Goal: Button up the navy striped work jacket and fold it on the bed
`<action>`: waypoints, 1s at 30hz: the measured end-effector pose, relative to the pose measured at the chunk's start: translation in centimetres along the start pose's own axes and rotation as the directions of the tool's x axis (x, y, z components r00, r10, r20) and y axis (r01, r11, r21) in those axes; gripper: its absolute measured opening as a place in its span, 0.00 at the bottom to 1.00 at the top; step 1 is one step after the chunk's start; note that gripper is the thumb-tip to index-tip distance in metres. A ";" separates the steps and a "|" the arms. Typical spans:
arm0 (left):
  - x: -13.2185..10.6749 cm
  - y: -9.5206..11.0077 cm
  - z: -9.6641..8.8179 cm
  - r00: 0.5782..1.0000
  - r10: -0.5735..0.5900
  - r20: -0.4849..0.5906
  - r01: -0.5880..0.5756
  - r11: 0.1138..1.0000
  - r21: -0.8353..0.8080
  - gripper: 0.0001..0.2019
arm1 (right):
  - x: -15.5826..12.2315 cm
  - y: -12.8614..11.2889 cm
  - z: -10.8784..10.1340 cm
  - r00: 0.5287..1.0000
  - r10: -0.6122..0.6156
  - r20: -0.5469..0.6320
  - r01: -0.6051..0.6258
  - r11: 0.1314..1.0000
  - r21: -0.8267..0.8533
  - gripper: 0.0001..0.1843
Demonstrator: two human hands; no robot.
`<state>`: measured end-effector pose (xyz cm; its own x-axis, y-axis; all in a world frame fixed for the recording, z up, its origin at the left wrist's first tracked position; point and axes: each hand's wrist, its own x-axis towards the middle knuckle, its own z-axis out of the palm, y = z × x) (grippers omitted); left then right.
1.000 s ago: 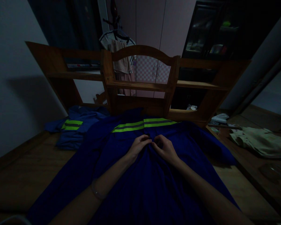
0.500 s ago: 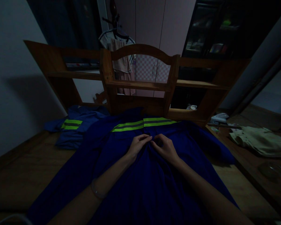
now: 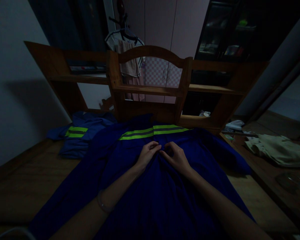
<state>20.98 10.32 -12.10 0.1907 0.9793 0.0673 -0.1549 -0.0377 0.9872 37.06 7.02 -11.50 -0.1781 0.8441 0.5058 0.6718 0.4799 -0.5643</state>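
Observation:
A dark blue work jacket [image 3: 150,193] with yellow-green reflective strips [image 3: 170,129] across its chest lies spread out before me, sleeves out to the sides. Just below the strips, my left hand [image 3: 149,152] pinches the cloth at the front opening, fingertips closed together. Close beside it on the right, my right hand [image 3: 175,156] grips the same edge with thumb and curled fingers. Between the fingertips the cloth is drawn up in small folds. Whether a button or fastener is there, I cannot make out in the dim light.
A folded blue garment with a reflective patch [image 3: 76,132] lies at the left. Behind stands a wooden headboard with shelves [image 3: 150,90]. At the right, a pale folded cloth [image 3: 277,150] rests on a lower wooden surface. Clothes hang on a rack [image 3: 127,60] beyond.
Both hands stay at the same place on the jacket front. The left fingertips have shifted very slightly; the jacket lies as before.

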 end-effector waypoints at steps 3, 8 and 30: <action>0.2 -0.3 -0.1 0.999 0.039 0.008 -0.039 0.999 0.028 0.12 | 0.0 0.0 0.0 1.000 -0.003 -0.001 0.003 1.000 0.002 0.11; 0.6 -1.1 -0.2 0.998 0.050 0.022 -0.052 0.994 0.094 0.12 | 0.0 0.1 0.0 1.000 -0.025 0.008 0.025 1.000 0.002 0.10; 0.3 -1.4 -0.4 0.996 -0.090 -0.008 0.089 0.995 -0.042 0.09 | 0.0 -0.1 0.0 0.998 -0.061 -0.003 0.061 0.998 0.019 0.08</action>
<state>20.86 10.70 -13.50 0.1965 0.9802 -0.0228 -0.1774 0.0584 0.9824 36.93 7.00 -11.45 -0.2164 0.8125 0.5413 0.6463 0.5348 -0.5444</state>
